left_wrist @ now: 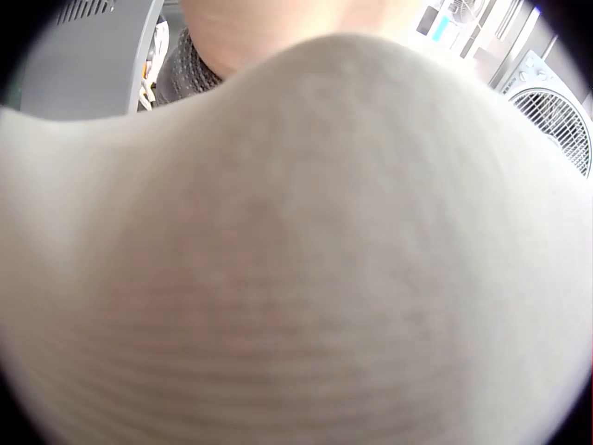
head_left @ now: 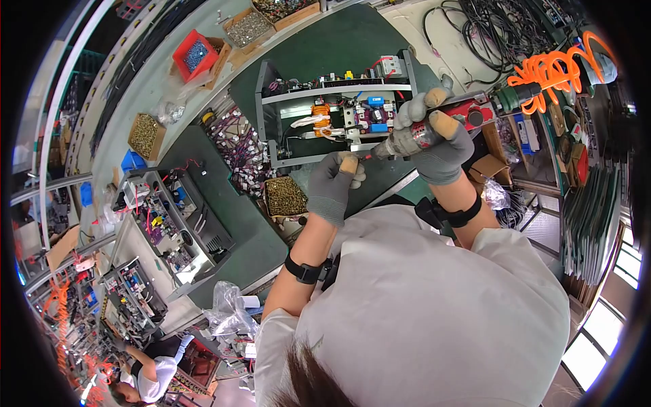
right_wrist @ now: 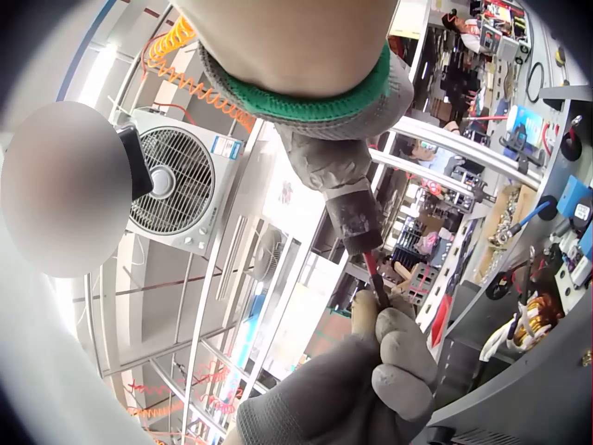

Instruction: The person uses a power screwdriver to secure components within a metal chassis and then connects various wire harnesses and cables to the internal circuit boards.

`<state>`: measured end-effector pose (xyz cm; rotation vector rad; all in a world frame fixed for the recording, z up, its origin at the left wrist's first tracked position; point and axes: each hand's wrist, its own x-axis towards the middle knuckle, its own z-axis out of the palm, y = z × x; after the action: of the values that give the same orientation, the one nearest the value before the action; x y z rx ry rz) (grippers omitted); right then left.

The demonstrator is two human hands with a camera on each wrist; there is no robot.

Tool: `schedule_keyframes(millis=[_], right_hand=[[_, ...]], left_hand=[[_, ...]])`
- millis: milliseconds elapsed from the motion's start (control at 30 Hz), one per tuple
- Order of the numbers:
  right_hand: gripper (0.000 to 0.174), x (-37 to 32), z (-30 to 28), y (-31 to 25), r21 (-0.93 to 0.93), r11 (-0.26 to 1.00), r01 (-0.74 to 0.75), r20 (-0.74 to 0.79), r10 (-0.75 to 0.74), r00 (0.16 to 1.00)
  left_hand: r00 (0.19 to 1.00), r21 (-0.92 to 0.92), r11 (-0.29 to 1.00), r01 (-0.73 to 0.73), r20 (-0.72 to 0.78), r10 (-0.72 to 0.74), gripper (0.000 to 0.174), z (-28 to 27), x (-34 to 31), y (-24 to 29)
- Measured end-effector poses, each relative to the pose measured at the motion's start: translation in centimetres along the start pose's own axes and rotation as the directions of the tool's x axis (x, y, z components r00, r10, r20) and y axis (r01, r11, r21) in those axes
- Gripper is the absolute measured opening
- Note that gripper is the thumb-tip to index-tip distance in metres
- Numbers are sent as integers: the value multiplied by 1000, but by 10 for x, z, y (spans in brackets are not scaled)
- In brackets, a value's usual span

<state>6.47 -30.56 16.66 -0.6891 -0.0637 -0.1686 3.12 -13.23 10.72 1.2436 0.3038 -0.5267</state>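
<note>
My gloved right hand (head_left: 441, 152) grips a red and grey air screwdriver (head_left: 407, 139), its nose pointing left toward my other hand. My gloved left hand (head_left: 331, 186) has thumb and fingers pinched at the end of the red-collared bit (right_wrist: 372, 269), as the right wrist view shows closely; whatever lies inside the pinch is hidden. Just beyond both hands, a grey metal case (head_left: 298, 161) lies open on the green bench mat, holding an orange-wound coil (head_left: 321, 117) and circuit boards with blue parts (head_left: 376, 102). Shirt cloth (left_wrist: 306, 241) fills most of the left wrist view.
An orange coiled hose (head_left: 566, 71) runs off the tool's rear. A box of brass-coloured screws (head_left: 285, 197) and a heap of wired connectors (head_left: 237, 146) lie left of the case. Another open case (head_left: 166, 224) stands further left. Another person (head_left: 146, 376) works at lower left.
</note>
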Motion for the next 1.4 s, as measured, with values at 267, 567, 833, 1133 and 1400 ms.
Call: schedule_keyframes(millis=[267,567,833,1133,1400], right_hand=[[22,9,-3,-5,76,997,24,-64,-19,998],[17,23,-24,-22,66,990,129,-96,-122,988],[17,25,-35,-25,47,987,156,-112,-150,982],[18,55,-48,-26,-51,991,126,-27,-127,992],[17,96,-35,12,-178,973,146,76,-134,988]], left_hand=[[919,-458,812,363,322,-229,33,-1,16,15],[912,755,519,-401,275,305,23,-30,96,11],[861,850,212,-483,416,293,21,-40,130,1],[757,889,-154,-432,450,474,23,-57,151,4],[782,919,-43,-392,358,511,24,-47,154,-6]])
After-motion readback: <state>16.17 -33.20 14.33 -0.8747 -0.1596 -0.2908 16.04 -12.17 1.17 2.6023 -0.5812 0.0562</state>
